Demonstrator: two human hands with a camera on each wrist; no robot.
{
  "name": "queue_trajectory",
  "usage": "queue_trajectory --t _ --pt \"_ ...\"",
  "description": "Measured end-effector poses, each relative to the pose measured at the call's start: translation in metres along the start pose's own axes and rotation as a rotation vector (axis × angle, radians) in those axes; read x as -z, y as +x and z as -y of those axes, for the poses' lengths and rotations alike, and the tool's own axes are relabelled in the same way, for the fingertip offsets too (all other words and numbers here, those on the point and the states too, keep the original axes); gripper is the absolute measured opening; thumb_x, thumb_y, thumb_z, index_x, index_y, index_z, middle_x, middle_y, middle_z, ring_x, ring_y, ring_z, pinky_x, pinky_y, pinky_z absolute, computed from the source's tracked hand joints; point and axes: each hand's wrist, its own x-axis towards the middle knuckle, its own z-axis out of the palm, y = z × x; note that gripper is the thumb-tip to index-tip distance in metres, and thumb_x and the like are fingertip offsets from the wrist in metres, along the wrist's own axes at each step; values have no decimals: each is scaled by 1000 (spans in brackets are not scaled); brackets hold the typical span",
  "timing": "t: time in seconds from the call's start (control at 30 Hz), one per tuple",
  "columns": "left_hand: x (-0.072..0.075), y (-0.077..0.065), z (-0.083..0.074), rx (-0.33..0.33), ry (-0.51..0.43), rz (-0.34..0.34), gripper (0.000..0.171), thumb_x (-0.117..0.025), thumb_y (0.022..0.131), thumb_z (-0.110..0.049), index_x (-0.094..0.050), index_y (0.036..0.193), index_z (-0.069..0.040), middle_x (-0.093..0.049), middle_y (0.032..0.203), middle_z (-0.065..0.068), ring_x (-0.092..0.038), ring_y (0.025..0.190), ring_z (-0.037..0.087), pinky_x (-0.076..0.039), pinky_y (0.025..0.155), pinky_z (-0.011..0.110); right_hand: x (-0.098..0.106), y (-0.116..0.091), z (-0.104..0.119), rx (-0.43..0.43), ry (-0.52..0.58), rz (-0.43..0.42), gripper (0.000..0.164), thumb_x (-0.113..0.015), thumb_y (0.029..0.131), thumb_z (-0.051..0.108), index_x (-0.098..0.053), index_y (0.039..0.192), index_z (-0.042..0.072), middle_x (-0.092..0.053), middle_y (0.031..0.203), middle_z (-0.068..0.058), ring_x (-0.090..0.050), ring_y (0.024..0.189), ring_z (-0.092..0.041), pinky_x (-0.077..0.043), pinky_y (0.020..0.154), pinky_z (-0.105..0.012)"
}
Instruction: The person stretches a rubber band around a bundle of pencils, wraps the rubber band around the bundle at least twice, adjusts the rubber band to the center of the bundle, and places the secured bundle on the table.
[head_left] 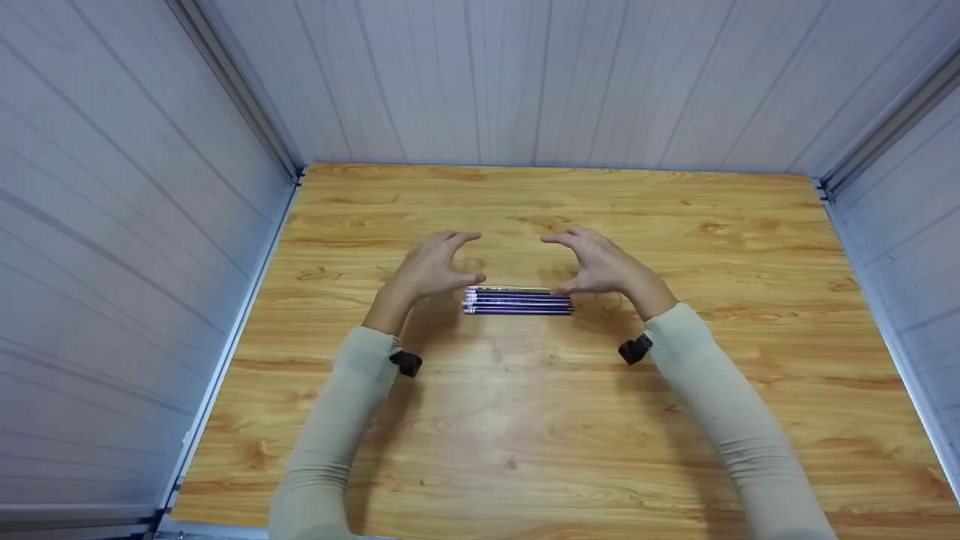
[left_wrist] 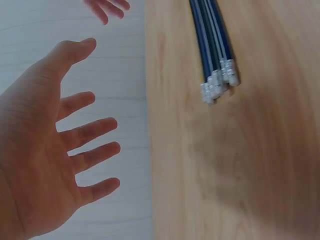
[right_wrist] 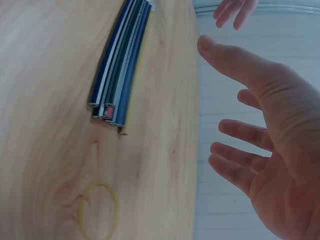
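Observation:
A bundle of dark blue pencils lies crosswise on the wooden table. Their white eraser ends point left, and the unsharpened ends point right. My left hand hovers above the eraser end with fingers spread and thumb apart, holding nothing. Mirroring it, my right hand hangs over the other end, its fingers loosely bent and empty. On the table near the right end of the pencils lies a thin yellow rubber band.
The wood-patterned table is walled by white panels on the left, at the back and on the right. A small black camera sits on the left wrist, another camera on the right.

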Motion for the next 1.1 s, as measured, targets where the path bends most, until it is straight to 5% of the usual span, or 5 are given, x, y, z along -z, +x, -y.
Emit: queue_trajectory --t 0.5,0.83,0.97,1.1 --pt "-45 6 11 5 -128 64 80 -92 96 -34 -55 166 -20 -53 170 13 -49 160 40 -41 132 64 -39 8 -7 44 26 32 80 -95 93 30 -59 160 5 -61 146 -24 -59 131 -44 -50 113 -64" --pt "-66 11 20 -33 -145 80 80 -96 92 -25 -59 162 -16 -65 148 13 -56 147 37 -49 125 57 -59 13 -11 -1 58 80 73 -93 95 30 -63 156 7 -63 138 -19 -58 131 -40 -50 115 -60" --pt "-83 21 36 -63 -137 43 70 -94 90 -24 -67 154 -16 -65 142 9 -55 142 34 -48 123 52 -63 13 -11 -1 50 67 63 -92 95 26 -69 150 7 -64 135 -18 -59 127 -38 -50 112 -58" --pt "-83 22 35 -58 -111 42 57 -94 90 -23 -76 143 -15 -65 140 9 -55 138 33 -46 120 51 -65 14 -12 2 54 61 54 -91 96 23 -73 145 7 -64 132 -16 -60 120 -35 -50 108 -54"
